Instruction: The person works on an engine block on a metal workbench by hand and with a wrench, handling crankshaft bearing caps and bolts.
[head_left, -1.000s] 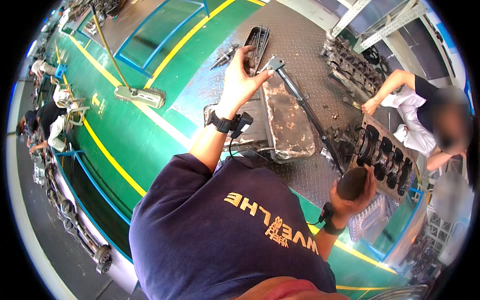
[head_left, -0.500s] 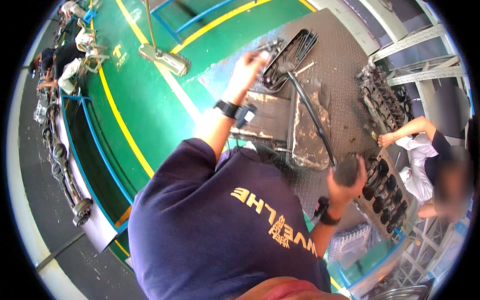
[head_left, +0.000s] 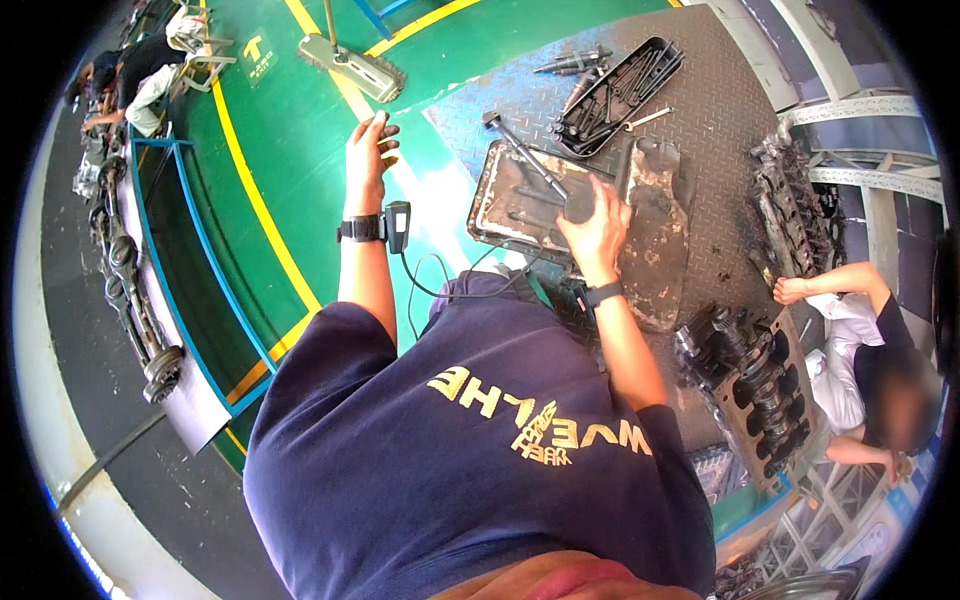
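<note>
My right hand [head_left: 597, 225] is closed on the round dark end of an oil pickup tube [head_left: 535, 165]. The tube slants away to the far left, over a rusty oil pan [head_left: 520, 205], and its flanged far end stands near the pan's rim. Whether the tube touches the pan I cannot tell. My left hand [head_left: 370, 160] is raised over the green floor, left of the pan, with its fingers apart and nothing in it. A second worn, flat pan-like cover [head_left: 655, 225] lies to the right of my right hand.
A black tray [head_left: 620, 95] of long bolts and a wrench [head_left: 648, 120] lie on the metal plate [head_left: 715, 150]. An engine block [head_left: 765, 395] and a cylinder head [head_left: 790, 210] stand at the right, beside another person [head_left: 850, 330]. A mop [head_left: 350, 68] lies far left.
My right hand has carried the pickup tube leftward and away from me, from near the engine block to the oil pan. My left hand has moved left, away from the bolt tray.
</note>
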